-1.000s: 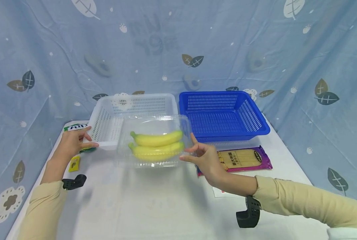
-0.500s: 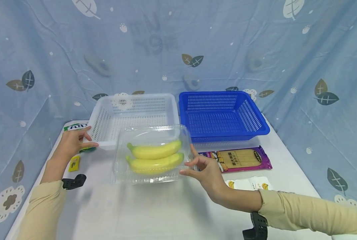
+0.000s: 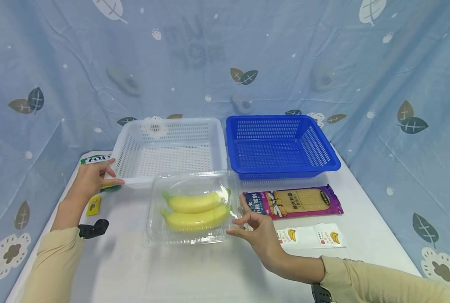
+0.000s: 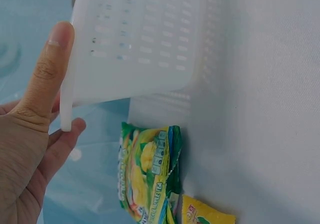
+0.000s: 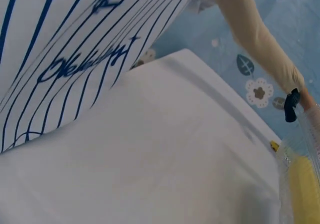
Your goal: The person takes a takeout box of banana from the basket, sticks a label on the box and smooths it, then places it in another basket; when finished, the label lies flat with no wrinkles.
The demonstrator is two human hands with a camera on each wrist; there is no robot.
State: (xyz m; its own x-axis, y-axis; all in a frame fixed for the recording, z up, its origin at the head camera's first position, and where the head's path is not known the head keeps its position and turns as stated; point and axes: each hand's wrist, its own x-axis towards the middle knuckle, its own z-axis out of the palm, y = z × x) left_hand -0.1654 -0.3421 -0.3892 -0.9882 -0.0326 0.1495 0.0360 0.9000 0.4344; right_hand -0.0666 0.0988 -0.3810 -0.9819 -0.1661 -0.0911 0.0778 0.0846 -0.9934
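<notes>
Pinching right edge of box (image 3: 194, 184), right hand (image 3: 263, 240) seems to hold it above worktop (image 3: 194, 277), just in front of white basket (image 3: 179, 158). Left hand (image 3: 92, 179) pinches basket's rim near front left corner. Done, apparently: two bananas (image 3: 196, 218) inside box. Left, likely: setting box down. Noodles (image 3: 300, 201), cards (image 3: 310, 235) near right edge, tea packet (image 4: 147, 169) near left edge, all outside baskets.

A pasta packet (image 3: 297, 203) and a banana-print strip (image 3: 309, 237) lie in front of the blue basket (image 3: 281, 172). A patterned curtain (image 3: 278, 50) hangs behind it.
</notes>
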